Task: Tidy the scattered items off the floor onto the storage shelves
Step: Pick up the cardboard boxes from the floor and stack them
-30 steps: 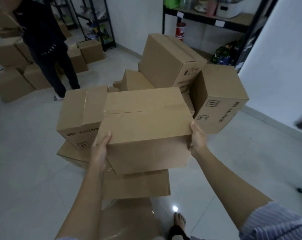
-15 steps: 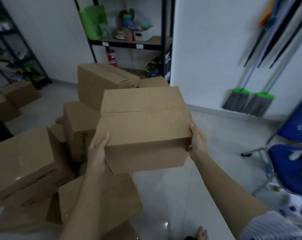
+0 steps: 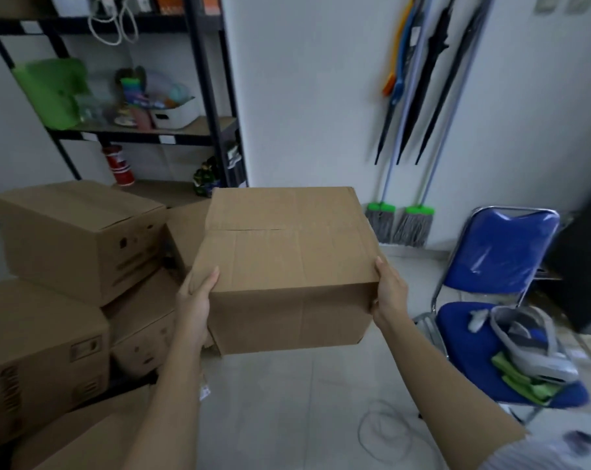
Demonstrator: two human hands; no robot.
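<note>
Storeroom with a pale tiled floor and white walls, seen from the head camera. At centre, a closed cardboard box is held clear of the floor, between both outstretched arms. Left hand grasps the box's lower left corner, fingers wrapped under the side and thumb up along the edge. Right hand grasps the lower right corner, thumb on the top edge, fingers hidden behind the side. The top flaps are shut, with a seam running across the upper face.

To the left of the held box, more boxes lie stacked and tilted on the floor, some overlapping at the lower left. Behind them, against the wall, stands a black metal shelf; its middle level carries a green bag, a white bin and small blurred items, and a red can stands on the lowest level.

To the right, two mops with green heads lean on the wall beneath hanging dark umbrellas. A blue chair stands at far right, its seat bearing a grey headset and green cloth. A thin cable loops on the floor near the chair.
</note>
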